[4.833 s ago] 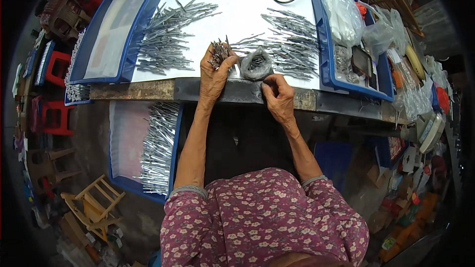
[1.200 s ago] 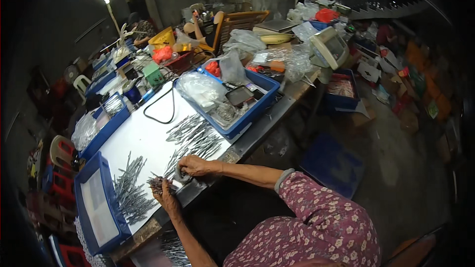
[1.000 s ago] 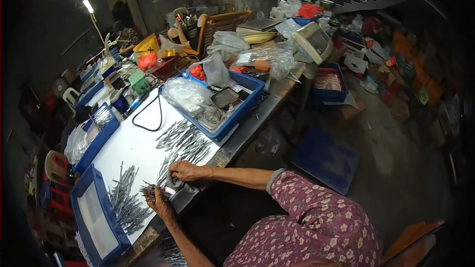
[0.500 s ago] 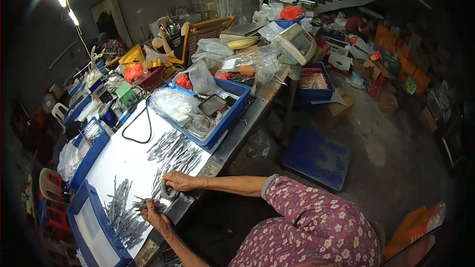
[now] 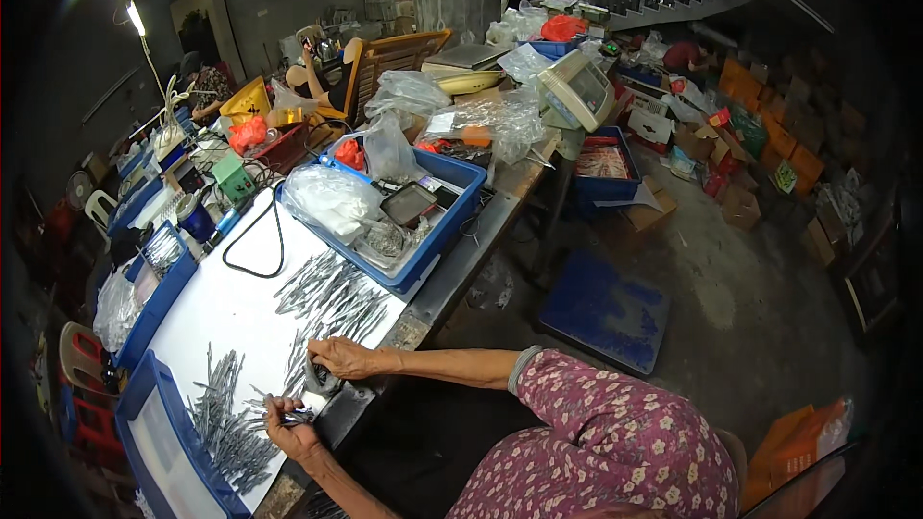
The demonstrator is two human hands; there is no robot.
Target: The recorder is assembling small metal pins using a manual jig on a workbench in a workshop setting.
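Observation:
My left hand [image 5: 291, 431] is closed around a small bundle of thin grey metal strips at the table's near edge. Just beyond it, my right hand [image 5: 346, 358] grips a dark grey, crumpled thing [image 5: 323, 381] that looks like a rag; the fingers partly cover it. A heap of loose metal strips [image 5: 231, 428] lies to the left of my left hand on the white sheet [image 5: 231, 303]. Another spread of similar strips [image 5: 332, 293] lies beyond my right hand.
A shallow blue tray [image 5: 178, 452] stands at the near left. Beyond the strips, a blue bin [image 5: 452, 221] holds plastic bags and a metal tin. A black cable loop [image 5: 281, 240] rests on the sheet. A blue platform [image 5: 606, 312] is on the floor at right.
The bundle in my left hand was fanned out wide; now it is turned and shows less. My right hand stays by the grey thing. The whole view has shifted slightly.

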